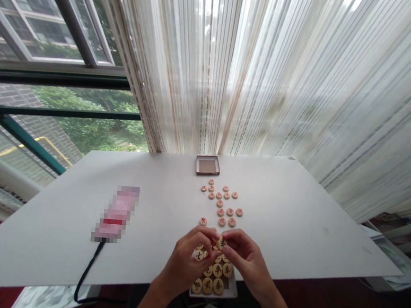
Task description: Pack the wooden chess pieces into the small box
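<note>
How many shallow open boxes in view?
2: far box at the far side of the white table; near box at its near edge, holding black-marked pieces. No others show.

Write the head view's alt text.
Left hand and right hand hold a black-marked chess piece above a box of similar pieces. Beyond, red-marked pieces and a tray lie on a white table; left, a pixelated pink object.
</note>
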Available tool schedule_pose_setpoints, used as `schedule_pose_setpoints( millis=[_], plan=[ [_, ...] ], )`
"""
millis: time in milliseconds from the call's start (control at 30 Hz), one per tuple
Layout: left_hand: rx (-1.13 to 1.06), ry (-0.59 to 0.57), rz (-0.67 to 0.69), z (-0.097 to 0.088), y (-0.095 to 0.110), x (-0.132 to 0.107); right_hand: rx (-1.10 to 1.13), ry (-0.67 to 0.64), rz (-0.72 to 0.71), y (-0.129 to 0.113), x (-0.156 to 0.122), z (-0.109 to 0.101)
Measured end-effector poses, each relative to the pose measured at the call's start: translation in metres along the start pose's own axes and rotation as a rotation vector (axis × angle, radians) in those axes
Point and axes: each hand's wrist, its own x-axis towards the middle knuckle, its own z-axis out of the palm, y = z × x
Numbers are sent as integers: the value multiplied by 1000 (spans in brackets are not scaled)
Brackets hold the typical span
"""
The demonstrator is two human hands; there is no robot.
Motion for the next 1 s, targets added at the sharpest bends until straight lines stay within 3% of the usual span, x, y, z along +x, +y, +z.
schedule_pose_setpoints(
  millis=[167,567,867,1000],
  plan=[
    [-4,-7,-14,3,-8,-2,-57,13,5,4,-2,-4],
    [47,17,-34,0,-12,-6,-185,75,-152,16,-9,0],
    [59,50,3,3,-11,-10,-272,9,-119,8,-10,-3],
    [87,5,40,0,-10,-11,-319,-19,-169,7,-10,-6]
  ],
)
